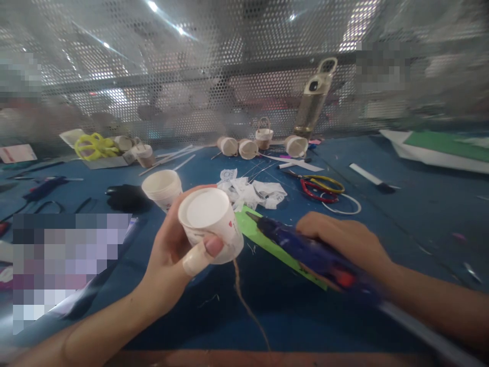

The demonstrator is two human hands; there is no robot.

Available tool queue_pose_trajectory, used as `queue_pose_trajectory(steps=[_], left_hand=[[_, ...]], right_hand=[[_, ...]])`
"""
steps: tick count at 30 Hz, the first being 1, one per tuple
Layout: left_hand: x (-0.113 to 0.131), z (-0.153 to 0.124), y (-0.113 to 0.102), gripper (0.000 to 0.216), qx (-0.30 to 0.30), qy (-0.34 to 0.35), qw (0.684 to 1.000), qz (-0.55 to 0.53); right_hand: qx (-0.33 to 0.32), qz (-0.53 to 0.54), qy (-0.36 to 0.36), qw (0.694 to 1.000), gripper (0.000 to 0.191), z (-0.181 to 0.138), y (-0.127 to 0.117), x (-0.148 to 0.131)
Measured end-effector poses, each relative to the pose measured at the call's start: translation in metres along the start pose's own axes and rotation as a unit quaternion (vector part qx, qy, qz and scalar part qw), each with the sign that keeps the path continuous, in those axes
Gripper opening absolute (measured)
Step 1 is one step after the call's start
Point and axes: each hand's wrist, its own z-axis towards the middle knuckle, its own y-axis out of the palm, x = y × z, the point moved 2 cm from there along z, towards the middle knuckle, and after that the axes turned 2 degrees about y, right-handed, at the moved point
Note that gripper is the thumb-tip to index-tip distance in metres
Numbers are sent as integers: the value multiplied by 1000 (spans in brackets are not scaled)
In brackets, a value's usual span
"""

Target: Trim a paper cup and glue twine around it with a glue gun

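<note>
My left hand (pixel 171 255) is wrapped round a small white paper cup (pixel 210 224), held bottom-up and tilted toward me; a bandage covers the thumb. A brown twine strand (pixel 244 300) hangs from the cup down to the table edge. My right hand (pixel 344 239) grips a blue glue gun (pixel 305 244), its nozzle pointing left toward the cup, a short gap away. A green paper strip (pixel 263 237) lies under the gun on the blue table (pixel 382 224).
A second white cup (pixel 162 187) stands behind the held one, next to crumpled white paper (pixel 252 192). Red and yellow scissors (pixel 319 184), several cups (pixel 248 148) lying on their sides, a bottle (pixel 315 99) and yellow scissors (pixel 93 145) sit before a perforated metal screen.
</note>
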Motion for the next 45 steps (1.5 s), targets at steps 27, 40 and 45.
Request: queue_pose_trajectory(steps=[27,40,45], left_hand=[[-1,-7,13,52,-99,-16,973,206],[-1,-5,18,56,-128,27,934,332],[1,-6,18,57,-140,60,919,363]], right_hand=[[-251,580,149,761,43,6,13,-39],[-121,549,186,806,24,5,15,-31],[-184,693,178,674,30,5,19,-36]])
